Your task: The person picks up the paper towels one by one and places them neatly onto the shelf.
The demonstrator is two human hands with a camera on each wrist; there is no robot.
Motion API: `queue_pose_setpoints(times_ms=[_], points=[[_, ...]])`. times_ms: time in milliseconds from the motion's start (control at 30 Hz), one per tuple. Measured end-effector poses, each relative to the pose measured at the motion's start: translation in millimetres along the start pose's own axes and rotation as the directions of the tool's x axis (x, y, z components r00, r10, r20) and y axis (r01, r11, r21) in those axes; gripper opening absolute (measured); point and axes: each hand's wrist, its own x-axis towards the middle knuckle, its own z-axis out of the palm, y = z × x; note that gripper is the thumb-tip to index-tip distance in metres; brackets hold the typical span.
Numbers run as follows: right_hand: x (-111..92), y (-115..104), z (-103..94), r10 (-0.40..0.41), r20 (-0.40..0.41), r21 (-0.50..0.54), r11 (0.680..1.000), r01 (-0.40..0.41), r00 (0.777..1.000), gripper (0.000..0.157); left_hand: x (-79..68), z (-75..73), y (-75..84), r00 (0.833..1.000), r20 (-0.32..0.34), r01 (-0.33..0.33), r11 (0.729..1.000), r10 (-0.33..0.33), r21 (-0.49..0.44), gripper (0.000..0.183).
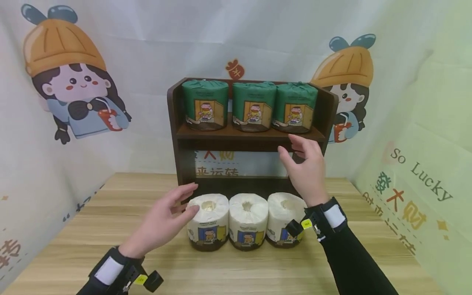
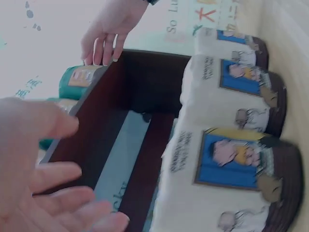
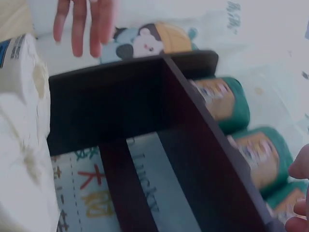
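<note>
Three toilet rolls in green wrappers stand in a row on the upper shelf of a dark brown wooden rack: a left one (image 1: 205, 104), a middle one (image 1: 253, 106) and a right one (image 1: 296, 107). In front of the rack, three white-wrapped toilet rolls (image 1: 248, 221) stand side by side on the table. My left hand (image 1: 167, 217) holds nothing, its fingers spread beside the left white roll (image 2: 231, 179). Higher up, my right hand (image 1: 307, 172) is in front of the rack's right side, just below the upper shelf's edge, fingers loosely bent and nothing in them.
The rack (image 1: 228, 139) has an open lower bay (image 3: 120, 106) behind the white rolls. Under everything lies a wood-grain table (image 1: 140, 196). Printed cloth (image 1: 155, 53) with cartoon figures and lettering hangs behind and at both sides.
</note>
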Motion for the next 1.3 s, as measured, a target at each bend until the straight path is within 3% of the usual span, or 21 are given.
queue_pose_setpoints(times_ms=[167,367,467,567,767,967,1133,1300], points=[[-14,22,-14.0,0.111,-0.034,0.006,0.994,-0.111,0.993,0.042,-7.0,16.1,-0.6,0.996,0.026,-0.087,0.996,0.087,-0.009,0.048],[-28,47,-22.6,0.258,-0.128,-0.006,0.965,-0.261,0.958,0.049,-5.5,26.3,-11.5,0.994,0.018,-0.107,0.994,0.108,-0.022,0.058],[-31,62,-21.0,0.329,-0.116,-0.047,0.941,-0.336,0.937,0.058,-2.6,27.4,-20.6,0.998,0.003,-0.071,0.997,0.071,0.01,0.069],[-33,78,-16.9,0.356,-0.03,-0.104,0.928,-0.357,0.934,0.06,-1.9,28.8,-31.8,1.0,-0.01,-0.002,1.0,0.002,0.019,0.079],[-38,101,-10.0,0.352,0.118,-0.156,0.93,-0.333,0.929,0.04,-3.7,34.5,-56.7,0.993,-0.018,0.11,0.99,-0.112,-0.089,0.108],[-40,106,-11.6,0.334,0.086,-0.197,0.929,-0.313,0.939,0.022,-2.6,41.4,-67.9,0.982,0.024,0.187,0.965,-0.186,-0.181,0.123],[-42,109,-15.4,0.318,0.065,-0.215,0.93,-0.298,0.946,0.019,-2.8,50.5,-73.4,0.969,0.04,0.246,0.954,-0.243,-0.171,0.13],[-47,113,-18.6,0.339,0.063,-0.215,0.923,-0.319,0.939,0.021,-4.3,61.3,-79.8,0.962,0.034,0.271,0.942,-0.27,-0.2,0.132]])
